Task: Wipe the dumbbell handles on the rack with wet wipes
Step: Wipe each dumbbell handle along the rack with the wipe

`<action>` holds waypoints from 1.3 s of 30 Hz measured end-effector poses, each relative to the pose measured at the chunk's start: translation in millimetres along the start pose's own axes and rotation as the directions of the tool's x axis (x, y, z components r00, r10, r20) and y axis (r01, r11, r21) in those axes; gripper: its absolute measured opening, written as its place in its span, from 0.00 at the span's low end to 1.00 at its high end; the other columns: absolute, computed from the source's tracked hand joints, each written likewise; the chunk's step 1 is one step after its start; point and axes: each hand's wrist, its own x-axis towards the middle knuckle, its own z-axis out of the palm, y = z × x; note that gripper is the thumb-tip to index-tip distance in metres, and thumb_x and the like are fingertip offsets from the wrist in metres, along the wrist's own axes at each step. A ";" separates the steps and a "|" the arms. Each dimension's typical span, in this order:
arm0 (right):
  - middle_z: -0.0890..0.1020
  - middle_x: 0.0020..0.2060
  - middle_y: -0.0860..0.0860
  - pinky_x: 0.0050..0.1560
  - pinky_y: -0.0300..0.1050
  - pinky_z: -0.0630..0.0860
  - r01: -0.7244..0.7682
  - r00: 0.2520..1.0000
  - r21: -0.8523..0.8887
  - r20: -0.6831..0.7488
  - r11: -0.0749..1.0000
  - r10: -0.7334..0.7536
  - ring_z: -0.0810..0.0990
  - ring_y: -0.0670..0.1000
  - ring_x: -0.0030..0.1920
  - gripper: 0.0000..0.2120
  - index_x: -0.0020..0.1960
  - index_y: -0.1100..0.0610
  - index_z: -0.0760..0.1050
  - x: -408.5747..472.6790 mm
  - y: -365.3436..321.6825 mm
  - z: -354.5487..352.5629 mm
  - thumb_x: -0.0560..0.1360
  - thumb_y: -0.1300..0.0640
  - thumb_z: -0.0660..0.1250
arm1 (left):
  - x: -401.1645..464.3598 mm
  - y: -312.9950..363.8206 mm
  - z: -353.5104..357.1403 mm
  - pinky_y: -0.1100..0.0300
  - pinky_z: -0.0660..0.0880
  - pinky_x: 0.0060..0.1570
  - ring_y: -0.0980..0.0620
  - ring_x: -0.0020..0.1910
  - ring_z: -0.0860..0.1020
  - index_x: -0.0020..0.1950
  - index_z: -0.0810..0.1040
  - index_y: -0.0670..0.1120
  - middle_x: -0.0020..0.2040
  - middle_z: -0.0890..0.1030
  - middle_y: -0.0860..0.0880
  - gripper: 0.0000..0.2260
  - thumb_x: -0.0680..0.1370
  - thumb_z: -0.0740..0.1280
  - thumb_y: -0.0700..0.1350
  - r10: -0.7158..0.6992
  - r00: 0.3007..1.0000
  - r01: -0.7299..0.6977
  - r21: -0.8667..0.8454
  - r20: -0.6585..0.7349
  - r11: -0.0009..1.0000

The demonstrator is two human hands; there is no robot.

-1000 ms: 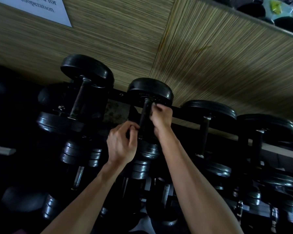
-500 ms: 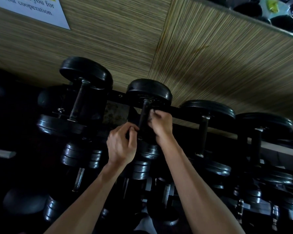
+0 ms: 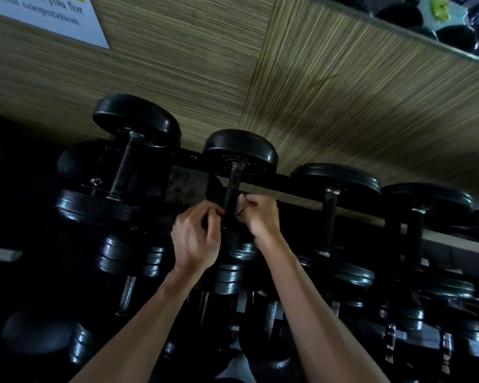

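Both hands pinched around the handle of the second dumbbell on the top row: left hand at 9 o'clock of it, right hand at 3. Wipe's too dark to make out. Could easily miss the handle's underside or knock the dumbbell off its rack. Count: top row, four dumbbells; plenty more below.
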 end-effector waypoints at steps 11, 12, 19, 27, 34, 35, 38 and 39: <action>0.80 0.31 0.57 0.34 0.48 0.75 0.055 0.997 -0.118 0.067 0.992 -0.047 0.76 0.51 0.32 0.17 0.36 0.63 0.79 -2.2 0.6 -3.5 0.81 0.56 0.66 | -0.1 2.4 -0.3 0.57 0.71 0.27 0.55 0.30 0.77 0.42 0.81 0.48 0.32 0.79 0.56 0.13 0.77 0.57 0.43 -0.006 1.000 0.006 -0.005 -0.012 1.000; 0.78 0.31 0.55 0.34 0.48 0.74 0.031 0.999 -0.108 0.046 0.994 -0.026 0.76 0.51 0.33 0.17 0.37 0.64 0.78 3.3 -3.6 -0.5 0.80 0.56 0.66 | -0.1 2.3 -0.3 0.57 0.71 0.27 0.55 0.30 0.77 0.42 0.81 0.48 0.31 0.78 0.56 0.13 0.77 0.57 0.43 -0.008 1.000 0.008 -0.002 -0.011 1.000; 0.84 0.33 0.54 0.40 0.44 0.82 -0.033 0.975 -0.022 0.221 0.999 0.037 0.84 0.50 0.35 0.13 0.38 0.60 0.81 -8.2 -3.5 -18.0 0.80 0.63 0.67 | -1.0 3.4 -1.3 0.55 0.70 0.26 0.54 0.29 0.76 0.42 0.81 0.48 0.32 0.79 0.55 0.13 0.77 0.57 0.43 -0.015 1.000 0.014 -0.032 -0.011 0.999; 0.83 0.34 0.58 0.49 0.52 0.84 -0.036 0.972 -0.109 0.228 0.993 0.060 0.83 0.54 0.39 0.14 0.37 0.62 0.81 -11.6 -7.2 -16.5 0.80 0.62 0.67 | -1.1 4.6 -2.2 0.56 0.73 0.29 0.56 0.32 0.78 0.42 0.81 0.49 0.34 0.81 0.55 0.14 0.77 0.56 0.45 -0.037 0.999 0.037 -0.024 0.006 0.999; 0.86 0.42 0.60 0.52 0.53 0.84 -0.085 0.970 -0.149 0.211 0.985 0.116 0.86 0.58 0.44 0.11 0.45 0.65 0.83 -6.1 -17.8 -8.6 0.80 0.59 0.68 | -1.0 4.3 -2.6 0.54 0.73 0.29 0.55 0.32 0.78 0.42 0.81 0.49 0.34 0.81 0.55 0.13 0.77 0.56 0.45 -0.037 0.999 0.037 -0.016 -0.002 0.999; 0.86 0.41 0.60 0.53 0.56 0.84 -0.070 0.971 -0.165 0.213 0.984 0.105 0.86 0.58 0.45 0.12 0.41 0.62 0.84 -8.4 -12.4 -9.9 0.79 0.57 0.69 | -1.5 4.9 -3.2 0.54 0.73 0.29 0.56 0.33 0.78 0.42 0.81 0.49 0.34 0.81 0.55 0.13 0.77 0.57 0.44 -0.036 0.999 0.036 -0.018 0.001 0.999; 0.87 0.39 0.54 0.57 0.57 0.82 -0.021 0.975 -0.162 0.215 0.986 0.056 0.87 0.54 0.46 0.09 0.41 0.58 0.85 -18.9 -4.2 -25.1 0.78 0.58 0.70 | 0.1 8.1 -4.7 0.61 0.73 0.31 0.58 0.35 0.79 0.45 0.81 0.50 0.37 0.81 0.56 0.11 0.77 0.59 0.45 -0.044 0.999 0.044 0.007 0.025 0.999; 0.88 0.40 0.52 0.57 0.52 0.82 0.009 0.976 -0.159 0.217 0.987 0.027 0.87 0.51 0.46 0.08 0.43 0.57 0.86 -21.5 -7.7 -29.7 0.78 0.59 0.70 | 1.7 8.2 -5.0 0.67 0.72 0.32 0.59 0.36 0.78 0.47 0.81 0.51 0.39 0.81 0.57 0.09 0.78 0.60 0.46 -0.055 0.997 0.054 0.026 0.047 0.998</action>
